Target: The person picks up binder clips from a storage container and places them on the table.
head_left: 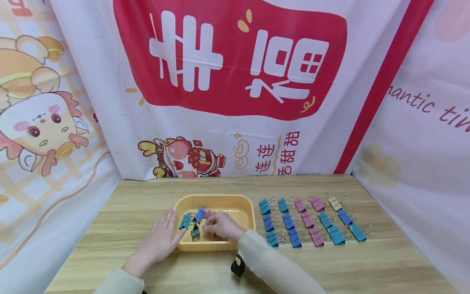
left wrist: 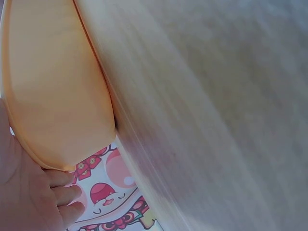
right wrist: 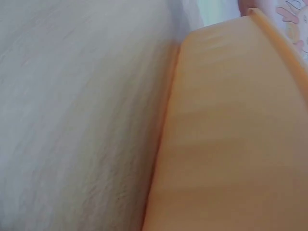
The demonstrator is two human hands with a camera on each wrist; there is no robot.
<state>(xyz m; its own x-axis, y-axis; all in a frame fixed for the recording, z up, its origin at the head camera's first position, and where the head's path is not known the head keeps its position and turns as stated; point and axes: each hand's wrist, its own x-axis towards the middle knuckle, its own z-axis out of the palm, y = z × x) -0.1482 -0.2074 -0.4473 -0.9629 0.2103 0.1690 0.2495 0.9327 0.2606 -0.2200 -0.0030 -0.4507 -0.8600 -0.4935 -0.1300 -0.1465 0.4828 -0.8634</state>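
Observation:
A yellow tray [head_left: 240,204] stands on the table with several binder clips in it: a teal clip [head_left: 185,221], a blue clip [head_left: 199,214], a pink clip [head_left: 209,213] and a dark green clip [head_left: 196,233]. My left hand [head_left: 161,237] rests along the tray's left rim, fingers extended; the left wrist view shows the fingers [left wrist: 65,195] past the rim. Inside the tray, my right hand [head_left: 221,226] has its fingers bent down, fingertips right beside the dark green clip. I cannot tell whether they pinch a clip. In the right wrist view, only the tray's outer wall [right wrist: 231,130] shows large.
Right of the tray, binder clips lie in several columns, among them a teal clip [head_left: 264,206], a pink clip [head_left: 316,237] and a cream clip [head_left: 334,203]. A small black object [head_left: 238,265] hangs by the right sleeve. Printed cloth [head_left: 235,110] stands behind the wooden table [head_left: 147,190].

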